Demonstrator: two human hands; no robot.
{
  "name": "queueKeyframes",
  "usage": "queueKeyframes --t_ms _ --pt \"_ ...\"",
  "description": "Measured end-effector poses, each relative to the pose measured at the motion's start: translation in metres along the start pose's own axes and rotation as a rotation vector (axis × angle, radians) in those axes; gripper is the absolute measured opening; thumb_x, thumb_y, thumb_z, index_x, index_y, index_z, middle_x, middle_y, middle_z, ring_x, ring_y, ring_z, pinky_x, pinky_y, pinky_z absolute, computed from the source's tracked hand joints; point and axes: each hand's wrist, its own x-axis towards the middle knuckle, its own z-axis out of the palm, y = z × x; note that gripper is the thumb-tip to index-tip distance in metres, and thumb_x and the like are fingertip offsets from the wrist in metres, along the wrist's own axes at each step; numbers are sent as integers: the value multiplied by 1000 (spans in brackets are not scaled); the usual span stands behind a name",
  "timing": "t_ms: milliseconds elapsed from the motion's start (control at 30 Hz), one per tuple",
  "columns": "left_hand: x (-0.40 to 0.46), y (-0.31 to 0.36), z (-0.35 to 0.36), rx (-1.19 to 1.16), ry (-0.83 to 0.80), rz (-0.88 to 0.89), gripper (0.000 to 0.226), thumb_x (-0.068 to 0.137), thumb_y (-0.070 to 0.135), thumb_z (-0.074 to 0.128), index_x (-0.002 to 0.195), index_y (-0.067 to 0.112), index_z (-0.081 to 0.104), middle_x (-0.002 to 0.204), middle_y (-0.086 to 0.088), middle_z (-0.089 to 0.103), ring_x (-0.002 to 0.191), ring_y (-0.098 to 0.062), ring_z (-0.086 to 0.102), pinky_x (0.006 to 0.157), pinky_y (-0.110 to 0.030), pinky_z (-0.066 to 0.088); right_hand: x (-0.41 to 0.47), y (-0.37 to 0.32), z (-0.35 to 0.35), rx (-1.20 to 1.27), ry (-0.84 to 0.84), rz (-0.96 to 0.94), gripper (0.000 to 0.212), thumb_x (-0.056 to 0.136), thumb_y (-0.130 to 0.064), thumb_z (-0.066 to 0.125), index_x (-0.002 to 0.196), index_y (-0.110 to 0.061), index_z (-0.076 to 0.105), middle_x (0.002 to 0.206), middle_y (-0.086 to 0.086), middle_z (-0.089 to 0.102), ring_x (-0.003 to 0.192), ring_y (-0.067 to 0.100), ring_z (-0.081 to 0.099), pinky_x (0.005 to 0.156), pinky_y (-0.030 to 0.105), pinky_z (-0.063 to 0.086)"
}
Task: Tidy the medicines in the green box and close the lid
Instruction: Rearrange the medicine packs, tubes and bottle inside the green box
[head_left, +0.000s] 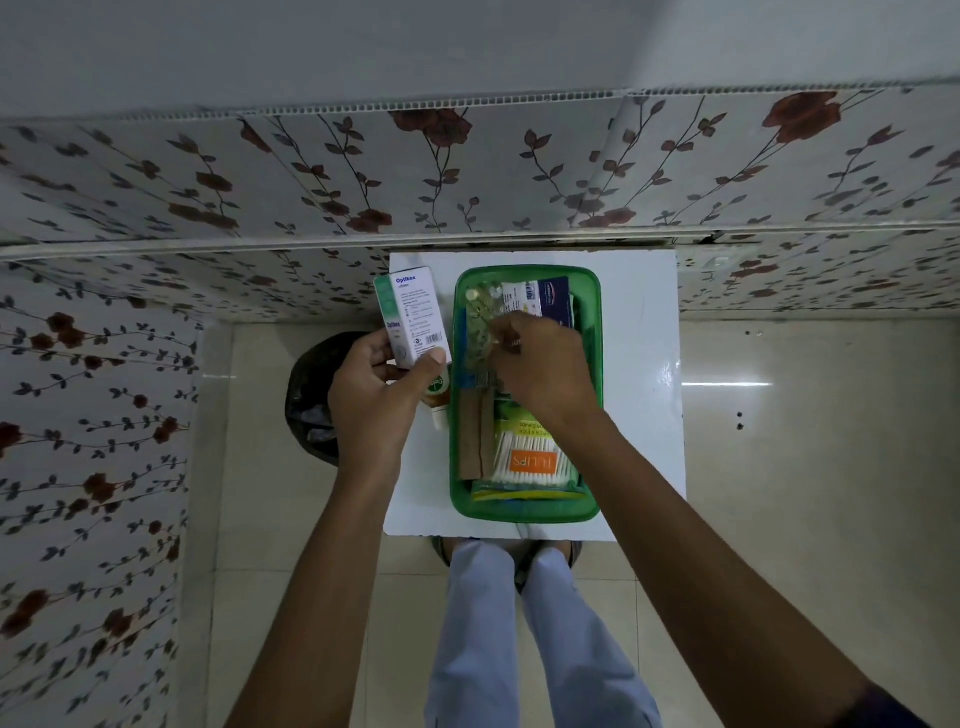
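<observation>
The green box (525, 512) lies lidless on a small white table (644, 291). Inside it are a blister strip of pills (477, 325), a dark blue carton (555, 296), a brown flat pack (474, 436) and a bag of cotton buds with an orange label (530, 461). My left hand (376, 400) holds a white and green medicine carton (413, 317) upright just left of the box. My right hand (540, 366) is inside the box, its fingertips pinched on the blister strip. A small tube with a green cap (439, 397) lies partly hidden under my left hand. No lid is visible.
A black bin (311, 400) stands on the floor left of the table. Flower-patterned wall panels rise behind and to the left. The floor is pale glossy tile; my legs and sandals show below the table's near edge.
</observation>
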Motion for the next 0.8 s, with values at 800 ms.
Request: queueKeyframes --t_ms 800 --pt "-61 -27 25 1040 -302 767 53 54 9 79 105 18 66 102 -3 68 108 -28 44 79 -42 44 -69 51 -62 -351 -251 -146 51 71 -34 74 111 -15 49 114 6 59 100 23 45 76 29 39"
